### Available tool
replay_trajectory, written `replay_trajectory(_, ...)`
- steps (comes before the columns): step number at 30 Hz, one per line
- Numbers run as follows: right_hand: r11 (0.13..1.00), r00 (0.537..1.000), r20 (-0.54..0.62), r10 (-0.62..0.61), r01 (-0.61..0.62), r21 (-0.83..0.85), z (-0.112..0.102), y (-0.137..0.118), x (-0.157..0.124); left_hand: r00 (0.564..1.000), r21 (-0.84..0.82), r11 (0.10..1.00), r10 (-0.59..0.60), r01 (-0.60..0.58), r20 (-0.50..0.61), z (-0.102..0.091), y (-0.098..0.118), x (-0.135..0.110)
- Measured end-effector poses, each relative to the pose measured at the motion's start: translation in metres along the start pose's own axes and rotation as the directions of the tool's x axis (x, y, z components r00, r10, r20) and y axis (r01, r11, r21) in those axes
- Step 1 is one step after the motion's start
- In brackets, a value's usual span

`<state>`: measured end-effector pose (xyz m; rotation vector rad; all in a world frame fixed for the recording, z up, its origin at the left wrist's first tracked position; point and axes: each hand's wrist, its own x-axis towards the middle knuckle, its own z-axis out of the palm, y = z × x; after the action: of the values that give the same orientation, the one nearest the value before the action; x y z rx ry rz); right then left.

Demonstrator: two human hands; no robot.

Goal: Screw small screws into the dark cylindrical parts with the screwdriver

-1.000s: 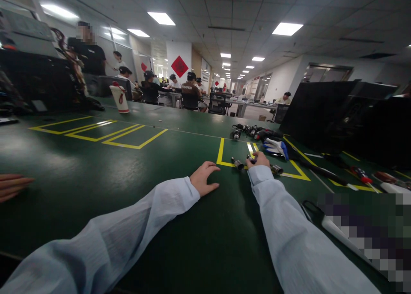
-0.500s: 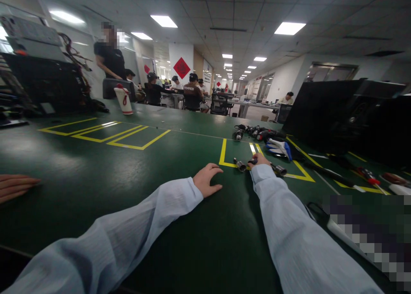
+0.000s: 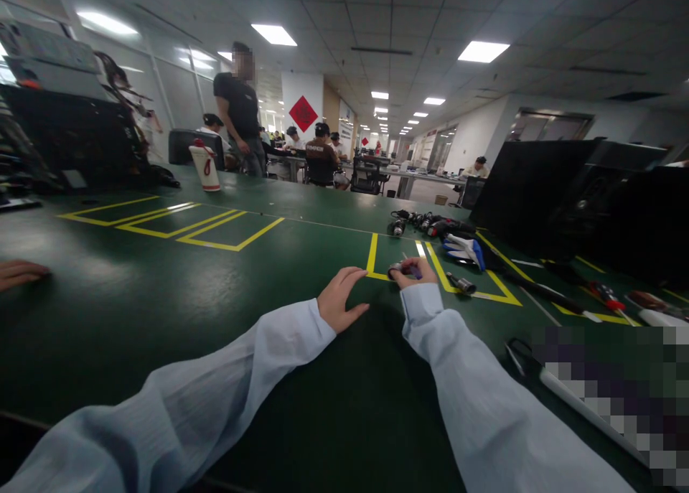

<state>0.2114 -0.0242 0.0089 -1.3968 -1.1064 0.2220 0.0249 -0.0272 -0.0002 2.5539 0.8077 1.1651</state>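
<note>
My left hand (image 3: 340, 299) is open above the green table (image 3: 301, 400), thumb and fingers apart, with nothing in it. To its right, my right hand (image 3: 418, 272) is closed with its fingertips on a short metal cylindrical part (image 3: 396, 268) at the front yellow tape line. A small dark purplish piece (image 3: 415, 271) also shows between its fingers; its kind cannot be made out. Just right of this hand lies a second metal cylindrical part (image 3: 461, 283), inside the taped area.
Behind are cables and dark tools (image 3: 430, 224) and a blue-and-white glove (image 3: 463, 250). A red-handled screwdriver (image 3: 611, 301) lies right, near black monitors (image 3: 538, 191). A white cup (image 3: 204, 166) stands back left. Another person's hand (image 3: 22, 272) rests at the left edge.
My right hand has moved left onto the metal cylindrical part, which lay beside it before. My left hand has barely shifted. A standing person in the background has moved right.
</note>
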Motion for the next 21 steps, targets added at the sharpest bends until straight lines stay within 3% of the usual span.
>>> replay_trajectory(4,0.968,0.989,0.146,0.020,-0.056,0.246,0.026,-0.023,-0.048,0.997,-0.009,0.997,0.072,-0.072,0.009,-0.011,0.005,-0.007)
replay_trajectory(5,0.964,0.977,0.214,0.017,-0.073,0.254,0.030,-0.025,-0.058,0.995,-0.027,0.996,0.088,-0.087,0.038,-0.013,0.005,-0.008)
replay_trajectory(9,0.938,0.957,0.286,0.048,-0.141,0.316,0.032,-0.023,-0.086,0.959,-0.148,0.983,0.144,-0.110,0.245,-0.023,-0.003,-0.013)
replay_trajectory(14,0.908,0.940,0.340,0.021,-0.160,0.388,0.025,-0.015,-0.096,0.911,-0.204,0.974,0.170,-0.097,0.376,-0.030,-0.011,-0.017)
replay_trajectory(21,0.940,0.888,0.459,-0.011,-0.148,0.308,0.018,0.001,-0.097,0.846,0.070,0.966,0.180,-0.247,0.502,-0.028,-0.007,-0.018)
